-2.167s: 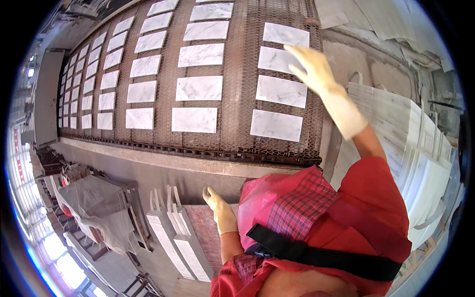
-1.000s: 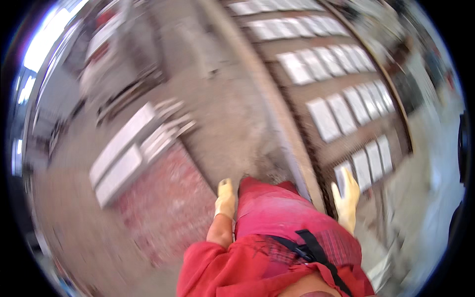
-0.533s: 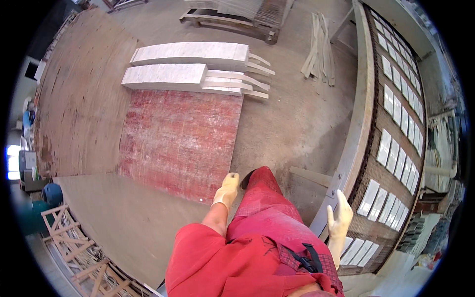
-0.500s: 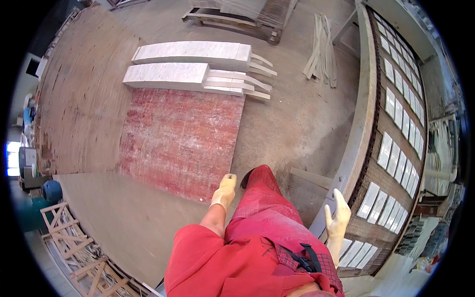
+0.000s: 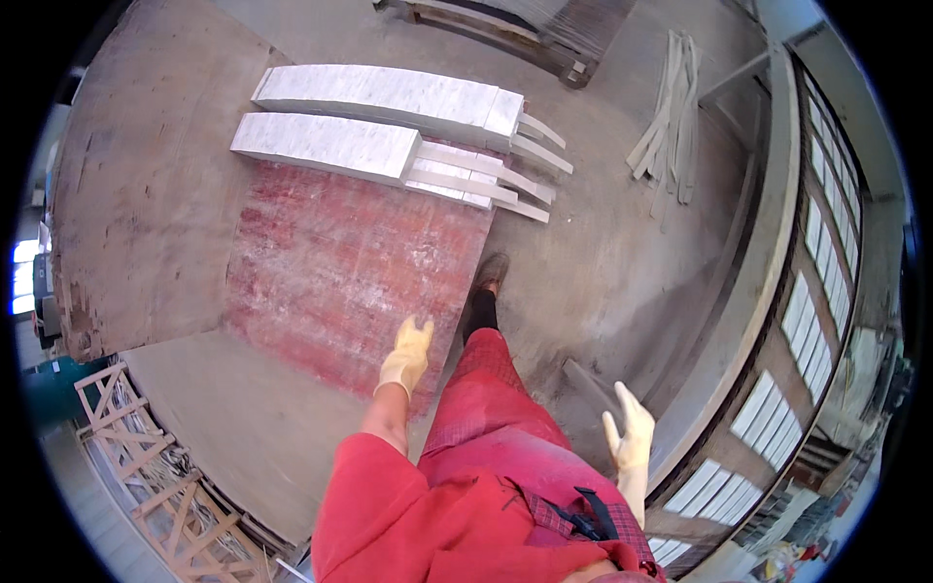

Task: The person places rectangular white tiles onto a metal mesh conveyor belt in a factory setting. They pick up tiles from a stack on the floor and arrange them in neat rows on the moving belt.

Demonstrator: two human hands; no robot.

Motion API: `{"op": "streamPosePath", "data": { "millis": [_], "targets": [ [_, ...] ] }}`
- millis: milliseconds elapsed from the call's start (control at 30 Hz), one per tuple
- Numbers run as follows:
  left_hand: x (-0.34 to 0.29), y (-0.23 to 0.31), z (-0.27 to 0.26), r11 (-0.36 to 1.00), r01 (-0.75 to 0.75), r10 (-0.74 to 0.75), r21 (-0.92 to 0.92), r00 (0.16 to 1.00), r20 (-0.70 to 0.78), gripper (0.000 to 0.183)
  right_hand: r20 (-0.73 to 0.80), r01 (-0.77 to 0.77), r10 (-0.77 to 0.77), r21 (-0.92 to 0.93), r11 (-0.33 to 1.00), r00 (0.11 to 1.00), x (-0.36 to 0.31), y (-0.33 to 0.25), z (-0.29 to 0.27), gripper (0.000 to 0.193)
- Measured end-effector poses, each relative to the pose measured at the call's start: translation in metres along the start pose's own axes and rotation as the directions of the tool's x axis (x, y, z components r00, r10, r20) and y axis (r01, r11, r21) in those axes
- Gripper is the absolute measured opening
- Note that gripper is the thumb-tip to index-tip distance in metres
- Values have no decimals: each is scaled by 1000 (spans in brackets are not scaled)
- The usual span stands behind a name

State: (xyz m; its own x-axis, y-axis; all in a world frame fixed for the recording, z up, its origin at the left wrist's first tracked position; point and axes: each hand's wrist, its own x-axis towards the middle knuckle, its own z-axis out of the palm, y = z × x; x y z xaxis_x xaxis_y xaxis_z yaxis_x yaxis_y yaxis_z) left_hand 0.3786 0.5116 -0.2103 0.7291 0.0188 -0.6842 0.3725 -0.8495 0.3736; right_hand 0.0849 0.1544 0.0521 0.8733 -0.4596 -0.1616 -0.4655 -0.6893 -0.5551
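Observation:
My left hand (image 5: 406, 355), in a cream work glove, hangs over the near edge of a worn red board (image 5: 340, 253). Its fingers are loosely apart and hold nothing. On my right, my right hand (image 5: 630, 428) wears the same kind of glove. It is open, thumb away from the fingers, near the pale side rail (image 5: 719, 389) of a long conveyor. At the far side of the board lie two long rows of white stone tiles (image 5: 389, 97) standing on edge, packed together. Thin pale wooden strips (image 5: 530, 183) stick out from their right ends.
A mesh conveyor belt (image 5: 739, 457) carries white tiles in groups along the right. A bundle of strips (image 5: 671, 126) lies on the floor. A brown sheet (image 5: 146, 194) stands left, wooden crate frames (image 5: 185, 496) lower left, and a wrapped pallet (image 5: 544, 39) at the back.
A foot has stepped forward into sight beside the red board. Board and tile rows appear nearer, and the conveyor sits farther right. My left hand is now over the board; both hands remain empty.

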Motion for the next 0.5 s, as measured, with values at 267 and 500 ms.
{"op": "streamPosePath", "data": {
  "millis": [267, 500],
  "targets": [
    [225, 168, -57, 926, -139, 222, 352, 953, -207, 68, 350, -211, 176, 63, 975, 920, 153, -7, 36, 63],
    [356, 297, -122, 749, -142, 408, 648, 869, -281, 79, 560, -383, 306, 22, 923, 770, 241, -22, 54, 61]
  ]
}}
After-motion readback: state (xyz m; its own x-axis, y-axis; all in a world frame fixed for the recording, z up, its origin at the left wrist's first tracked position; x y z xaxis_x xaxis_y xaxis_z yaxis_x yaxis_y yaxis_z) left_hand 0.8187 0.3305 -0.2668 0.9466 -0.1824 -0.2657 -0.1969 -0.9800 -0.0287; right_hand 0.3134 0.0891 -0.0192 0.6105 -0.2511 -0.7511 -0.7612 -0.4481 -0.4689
